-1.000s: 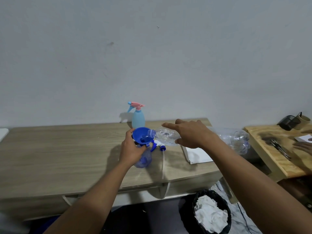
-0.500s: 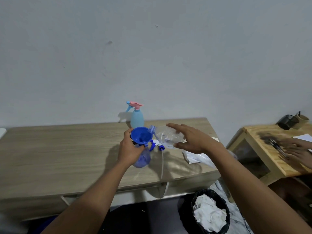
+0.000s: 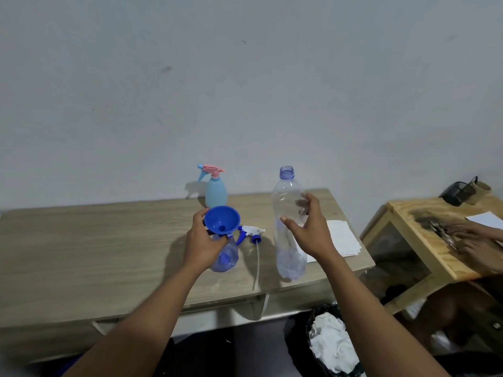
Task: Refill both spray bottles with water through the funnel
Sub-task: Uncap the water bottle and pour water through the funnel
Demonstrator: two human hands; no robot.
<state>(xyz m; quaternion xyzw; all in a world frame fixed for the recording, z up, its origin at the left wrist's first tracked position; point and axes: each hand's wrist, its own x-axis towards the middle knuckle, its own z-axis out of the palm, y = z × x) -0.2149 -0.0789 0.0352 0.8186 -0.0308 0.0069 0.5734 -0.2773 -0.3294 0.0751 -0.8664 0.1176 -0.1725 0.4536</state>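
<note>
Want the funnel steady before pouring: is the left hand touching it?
Touching. The head view shows the left hand wrapped round the stem of the blue funnel, one fingertip against its rim, above the spray bottle.

Dim, flat room light, cool grey-blue cast over wall (image 3: 245,91). I read source as right of camera, on near side: spray bottle (image 3: 216,190) throws soft shadow leftward onto wall; left hand (image 3: 202,240) at funnel (image 3: 221,220) shadows desk (image 3: 95,240) to its left. Faint glints on clear bottle (image 3: 287,191) in right hand (image 3: 310,232), no hard glare. Centre sharp. Desk front edge bows, side table (image 3: 400,210) tilts: wide-lens warp. Bottom corners dark, smeared. Space under desk murky.
</note>
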